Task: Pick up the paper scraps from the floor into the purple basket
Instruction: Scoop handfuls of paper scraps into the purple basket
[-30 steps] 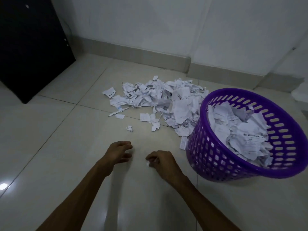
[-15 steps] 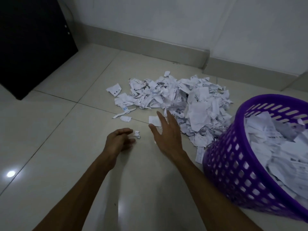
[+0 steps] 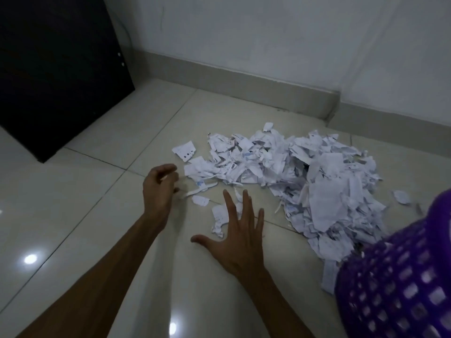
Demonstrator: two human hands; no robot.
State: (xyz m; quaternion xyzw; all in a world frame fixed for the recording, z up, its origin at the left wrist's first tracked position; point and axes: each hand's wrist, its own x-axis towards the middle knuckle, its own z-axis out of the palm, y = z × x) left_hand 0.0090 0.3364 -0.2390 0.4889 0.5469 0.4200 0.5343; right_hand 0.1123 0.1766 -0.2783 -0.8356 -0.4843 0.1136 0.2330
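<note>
Fingers of the right hand [image 3: 240, 236] spread flat over paper scraps [image 3: 305, 181]; left hand [image 3: 158, 189] loosely curled, holding nothing, purple basket [image 3: 400, 284] nearby.

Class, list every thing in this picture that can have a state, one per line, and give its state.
left hand: fingers loosely curled, next to scraps at the pile's left edge
right hand: fingers spread straight, over loose scraps
paper scraps: heaped on the floor, a few strays lying apart
purple basket: only its wall in view, contents hidden
</note>
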